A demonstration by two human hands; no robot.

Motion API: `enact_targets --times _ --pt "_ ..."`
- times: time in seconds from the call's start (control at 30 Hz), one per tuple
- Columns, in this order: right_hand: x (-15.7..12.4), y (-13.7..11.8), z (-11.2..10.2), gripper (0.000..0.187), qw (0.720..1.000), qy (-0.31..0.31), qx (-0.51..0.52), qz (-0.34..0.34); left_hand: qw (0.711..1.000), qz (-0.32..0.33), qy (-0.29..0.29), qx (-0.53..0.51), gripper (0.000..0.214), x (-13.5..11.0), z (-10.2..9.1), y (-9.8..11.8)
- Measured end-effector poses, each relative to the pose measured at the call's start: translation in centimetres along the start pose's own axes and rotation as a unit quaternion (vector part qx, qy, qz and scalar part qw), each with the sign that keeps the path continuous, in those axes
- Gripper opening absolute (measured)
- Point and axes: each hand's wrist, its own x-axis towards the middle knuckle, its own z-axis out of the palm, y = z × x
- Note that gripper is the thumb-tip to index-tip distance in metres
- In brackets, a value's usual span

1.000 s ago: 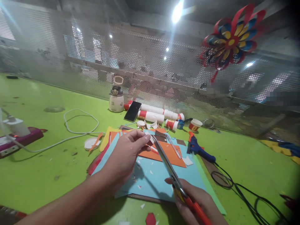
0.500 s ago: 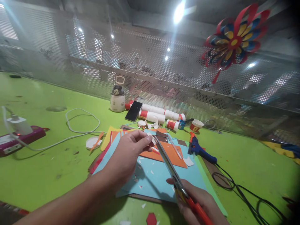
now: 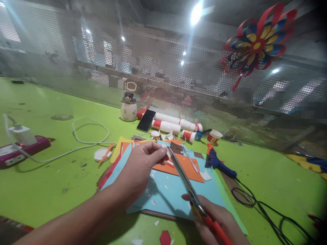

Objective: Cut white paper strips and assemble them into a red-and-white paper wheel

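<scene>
My left hand (image 3: 139,168) pinches a small white paper piece (image 3: 165,149) between thumb and fingers, held above a stack of coloured paper sheets (image 3: 168,190). My right hand (image 3: 217,223) grips red-handled scissors (image 3: 187,185) at the lower right. The long blades point up and left, and their tips meet the white piece at my left fingertips. An orange sheet (image 3: 187,166) lies on the light blue one, strewn with small white offcuts.
A blue glue gun (image 3: 217,162) with a black cable (image 3: 265,211) lies right of the sheets. Behind are a white bottle (image 3: 128,107), a black phone (image 3: 145,120), red-and-white tubes (image 3: 168,124) and a small cup (image 3: 213,136). A power strip (image 3: 17,149) and white cable sit left. A paper flower (image 3: 257,42) hangs on the mesh wall.
Both hands keep the same grip and place; the scissors stay at the white piece. The view has shifted slightly.
</scene>
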Motion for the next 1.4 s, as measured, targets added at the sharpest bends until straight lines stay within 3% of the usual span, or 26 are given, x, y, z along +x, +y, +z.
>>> enact_targets --times 0.1,0.93,1.4 --pt "0.03 -0.04 0.38 0.03 0.999 0.033 0.008 0.009 1.0 0.0 0.014 -0.005 0.017 0.0 0.1 0.0" --pt "0.26 0.53 0.19 0.033 1.0 -0.009 -0.01 -0.027 0.998 -0.013 0.048 -0.026 0.015 -0.19 0.61 -0.09" --pt "0.18 0.61 0.57 0.034 0.999 0.008 -0.007 -0.032 0.999 -0.001 0.038 -0.017 0.017 -0.38 0.69 -0.4"
